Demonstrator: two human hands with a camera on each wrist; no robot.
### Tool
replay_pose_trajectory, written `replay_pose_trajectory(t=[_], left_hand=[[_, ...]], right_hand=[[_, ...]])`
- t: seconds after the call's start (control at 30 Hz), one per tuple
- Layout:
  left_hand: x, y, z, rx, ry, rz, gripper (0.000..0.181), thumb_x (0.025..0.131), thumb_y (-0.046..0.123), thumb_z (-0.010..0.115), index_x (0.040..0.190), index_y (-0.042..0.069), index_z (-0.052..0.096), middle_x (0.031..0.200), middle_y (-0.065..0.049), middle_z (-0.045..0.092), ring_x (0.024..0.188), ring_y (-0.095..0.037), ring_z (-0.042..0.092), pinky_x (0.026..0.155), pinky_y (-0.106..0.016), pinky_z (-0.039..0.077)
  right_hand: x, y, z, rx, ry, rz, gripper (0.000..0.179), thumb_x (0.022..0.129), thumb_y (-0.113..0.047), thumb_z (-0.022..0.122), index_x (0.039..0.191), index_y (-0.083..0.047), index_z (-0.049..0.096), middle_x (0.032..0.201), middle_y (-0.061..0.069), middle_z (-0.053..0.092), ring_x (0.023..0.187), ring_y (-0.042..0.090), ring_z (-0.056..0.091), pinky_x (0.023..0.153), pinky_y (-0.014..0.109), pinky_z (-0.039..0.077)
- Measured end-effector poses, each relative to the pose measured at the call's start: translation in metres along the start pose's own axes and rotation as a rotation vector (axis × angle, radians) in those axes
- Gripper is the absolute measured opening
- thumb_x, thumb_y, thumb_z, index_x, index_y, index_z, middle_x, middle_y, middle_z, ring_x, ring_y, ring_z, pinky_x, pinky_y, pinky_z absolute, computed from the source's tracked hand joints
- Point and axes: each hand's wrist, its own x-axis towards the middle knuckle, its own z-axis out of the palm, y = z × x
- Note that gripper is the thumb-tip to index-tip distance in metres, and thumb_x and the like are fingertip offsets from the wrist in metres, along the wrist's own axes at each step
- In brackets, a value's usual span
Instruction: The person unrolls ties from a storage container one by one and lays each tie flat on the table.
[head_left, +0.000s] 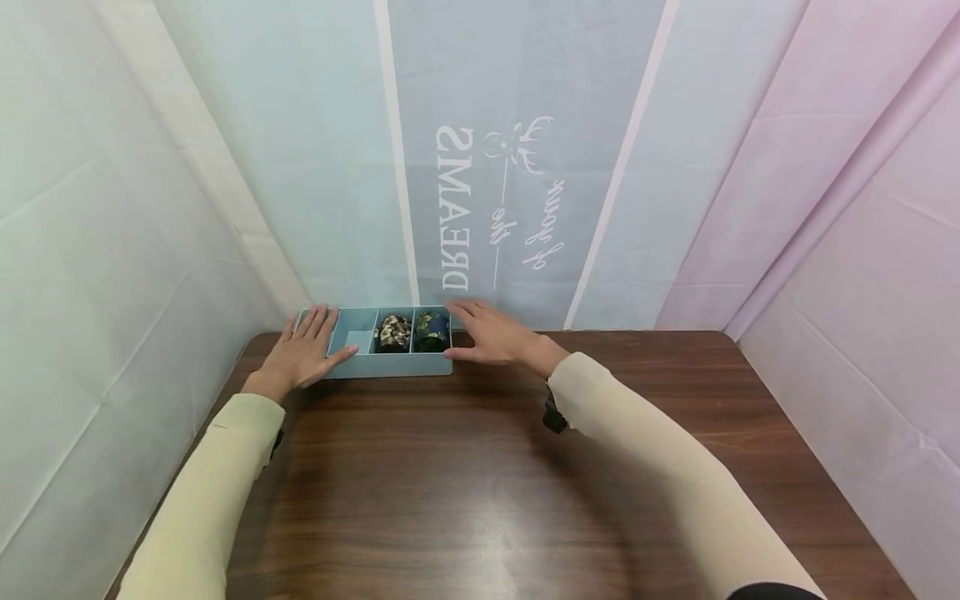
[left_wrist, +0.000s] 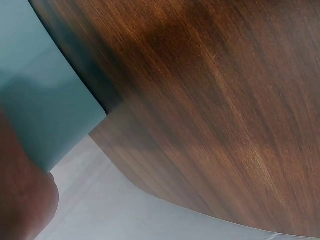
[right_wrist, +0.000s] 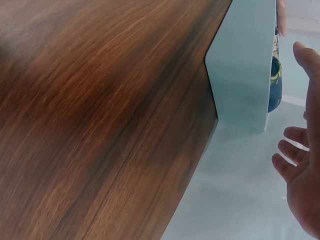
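Note:
A light-blue divided box (head_left: 390, 366) stands at the back left of the table, against the curtain. Two patterned rolls, seemingly cloth, fill its right-hand compartments: a black-and-cream one (head_left: 393, 333) and a dark blue one with yellow-green figures (head_left: 431, 332). Over the box's left end lies my left hand (head_left: 300, 350), fingers extended, thumb reaching along the front rim; it hides the compartment below. My right hand (head_left: 495, 335) is at the right end, fingers stretched out, holding nothing. In the right wrist view a gap shows between that hand (right_wrist: 305, 190) and the box (right_wrist: 240, 65).
The brown wooden table (head_left: 450, 467) has a rounded far right corner. Behind it hangs a blue-grey curtain (head_left: 517, 75) with mirrored lettering. Pale cloth walls (head_left: 97, 250) close in the left and right sides. A bare compartment (head_left: 356, 321) lies beside the left hand.

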Motion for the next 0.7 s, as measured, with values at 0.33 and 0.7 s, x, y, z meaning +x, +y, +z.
replay_pose_trajectory(t=[0.33, 0.7], left_hand=[[0.002, -0.002, 0.001, 0.008, -0.017, -0.002, 0.100, 0.106, 0.073, 0.029, 0.170, 0.003, -0.001, 0.175, -0.025, -0.006, 0.162, -0.045, -0.005, 0.127, -0.065, -0.009], [0.002, -0.001, 0.000, 0.015, -0.014, 0.000, 0.099, 0.106, 0.073, 0.029, 0.170, 0.002, 0.001, 0.176, -0.025, -0.005, 0.162, -0.045, -0.004, 0.127, -0.066, -0.007]], right_hand=[[0.015, -0.006, 0.001, 0.069, -0.018, -0.004, 0.091, 0.102, -0.061, 0.061, 0.168, -0.008, 0.028, 0.170, 0.015, 0.033, 0.157, 0.034, 0.032, 0.127, 0.050, 0.030], [0.030, -0.008, 0.004, 0.078, -0.005, -0.019, 0.088, 0.102, -0.055, 0.066, 0.165, -0.002, 0.034, 0.166, 0.019, 0.039, 0.154, 0.035, 0.038, 0.126, 0.049, 0.032]])
